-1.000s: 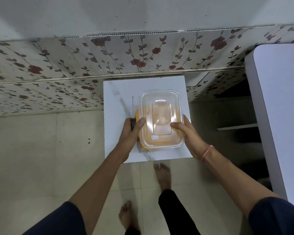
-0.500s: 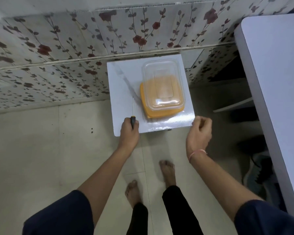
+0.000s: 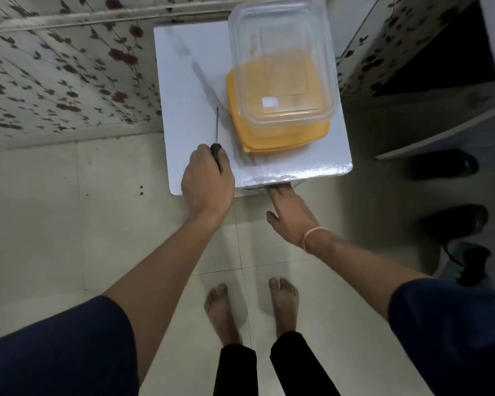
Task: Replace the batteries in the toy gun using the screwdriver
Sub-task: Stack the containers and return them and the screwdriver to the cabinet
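Standing barefoot on the pale tiled floor [image 3: 55, 224], I look down past my dark blue sleeves and black trouser legs. A wall covering [image 3: 55, 67] printed with red flowers and dark leaves runs along the back and meets the floor on the left. Against it stands a small white worktop [image 3: 189, 67] with a glossy near edge.

On the right half of the worktop sits a clear plastic container [image 3: 280, 52], blurred in the picture, resting on an orange lid [image 3: 283, 138] whose rim shows below it on the near side. A small white label shows through the clear plastic.

My left grip [image 3: 207, 178] is at the near left corner of the worktop, fingers curled round the black handle of the screwdriver [image 3: 216, 132]. Its thin shaft points away from me over the worktop, just to the left of the orange lid and not touching it.

My right grip [image 3: 292, 215] reaches forward below the near edge of the worktop, under the container's side. The fingers run straight and the thumb stands out to the left; the fingertips are hidden under the edge, so I cannot tell what they touch. It holds nothing that I can see.

Two dark shoes [image 3: 443, 164] lie on the floor to the right, well apart from the worktop. A thin pink band [image 3: 312, 234] circles my right wrist.
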